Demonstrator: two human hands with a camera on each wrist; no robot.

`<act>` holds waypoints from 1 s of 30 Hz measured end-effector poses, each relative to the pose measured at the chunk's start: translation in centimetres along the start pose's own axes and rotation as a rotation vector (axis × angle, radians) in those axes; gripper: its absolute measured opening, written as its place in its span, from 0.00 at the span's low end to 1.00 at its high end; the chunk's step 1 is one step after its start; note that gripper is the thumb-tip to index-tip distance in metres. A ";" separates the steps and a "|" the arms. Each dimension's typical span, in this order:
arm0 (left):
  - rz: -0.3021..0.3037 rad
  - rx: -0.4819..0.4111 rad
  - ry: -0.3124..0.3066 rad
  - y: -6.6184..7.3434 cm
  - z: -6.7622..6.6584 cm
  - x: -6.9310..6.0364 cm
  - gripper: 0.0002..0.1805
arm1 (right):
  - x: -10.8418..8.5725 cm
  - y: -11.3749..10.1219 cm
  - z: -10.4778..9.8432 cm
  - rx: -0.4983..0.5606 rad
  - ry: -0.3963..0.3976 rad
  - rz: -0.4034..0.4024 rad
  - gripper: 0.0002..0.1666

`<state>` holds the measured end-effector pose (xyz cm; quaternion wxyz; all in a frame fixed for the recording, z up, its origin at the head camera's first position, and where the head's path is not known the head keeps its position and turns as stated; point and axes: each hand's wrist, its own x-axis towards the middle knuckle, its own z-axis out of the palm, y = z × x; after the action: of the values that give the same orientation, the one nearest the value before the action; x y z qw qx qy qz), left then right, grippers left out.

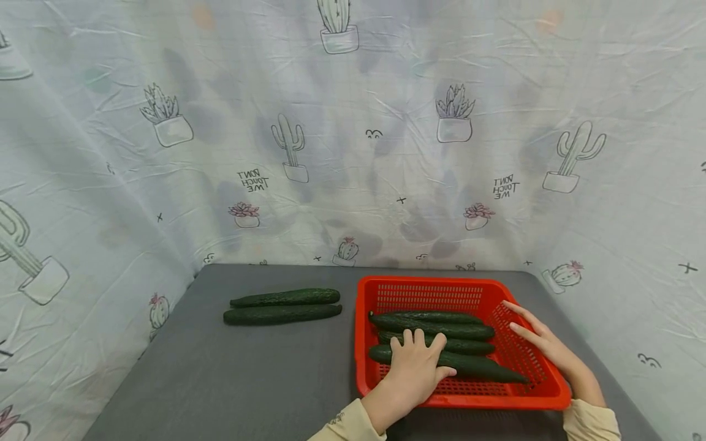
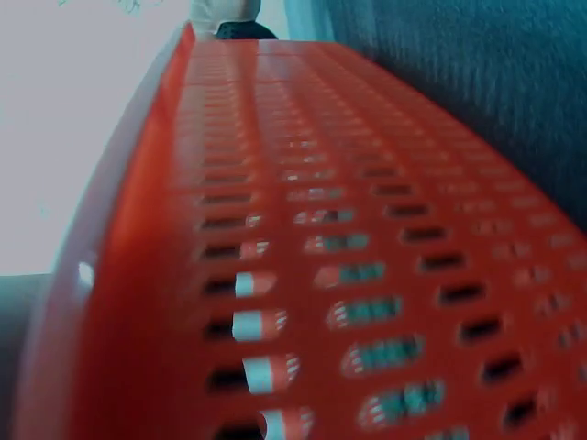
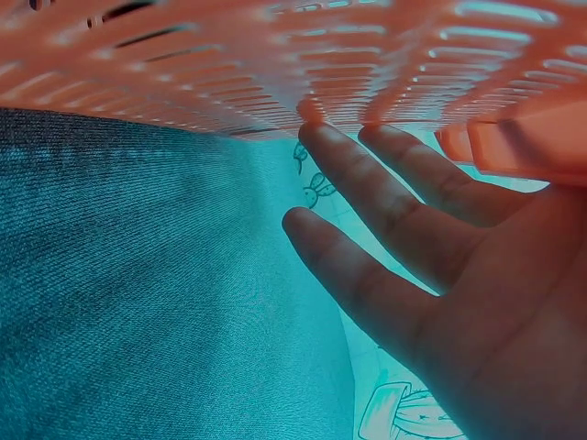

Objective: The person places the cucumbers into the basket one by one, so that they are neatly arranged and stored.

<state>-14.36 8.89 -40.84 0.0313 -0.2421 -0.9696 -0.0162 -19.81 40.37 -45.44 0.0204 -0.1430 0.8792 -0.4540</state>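
Several dark green cucumbers (image 1: pixel 469 331) lie side by side in a red plastic basket (image 1: pixel 430 280). My left hand (image 1: pixel 410 373) reaches over the basket's near rim, its fingers bent round the front cucumber (image 1: pixel 485 367), thumb pointing right. In the head view, my right hand (image 1: pixel 551 349) lies across the right rim, two digits extending over the inner side. Three fairly straight fingers of the right hand (image 3: pixel 413 247) show outside the basket wall (image 3: pixel 367 64) in the right wrist view. The left wrist view shows the perforated basket wall (image 2: pixel 303 183); the left hand's fingers are hidden there.
Two more cucumbers (image 1: pixel 284 297) lie nearly parallel on the grey table (image 1: pixel 231 373), left of the basket. A pale curtain (image 1: pixel 353 153) printed with potted cacti hangs behind the table and along both sides.
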 end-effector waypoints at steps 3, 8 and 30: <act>-0.023 -0.021 -0.031 0.4 0.6 0.4 0.24 | 0.0 -0.1 0.1 0.004 -0.004 0.008 0.30; -0.053 -0.057 -0.064 0.7 1.5 0.9 0.24 | 0.0 -0.2 0.3 0.025 -0.013 0.029 0.30; -0.130 -0.134 -0.137 1.0 2.2 1.9 0.21 | 0.1 -0.3 -0.1 -0.028 -0.011 0.024 0.31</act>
<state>-15.67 10.77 -42.91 -0.0525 -0.1808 -0.9799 -0.0663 -19.87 40.26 -45.07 0.0287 -0.1353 0.8870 -0.4406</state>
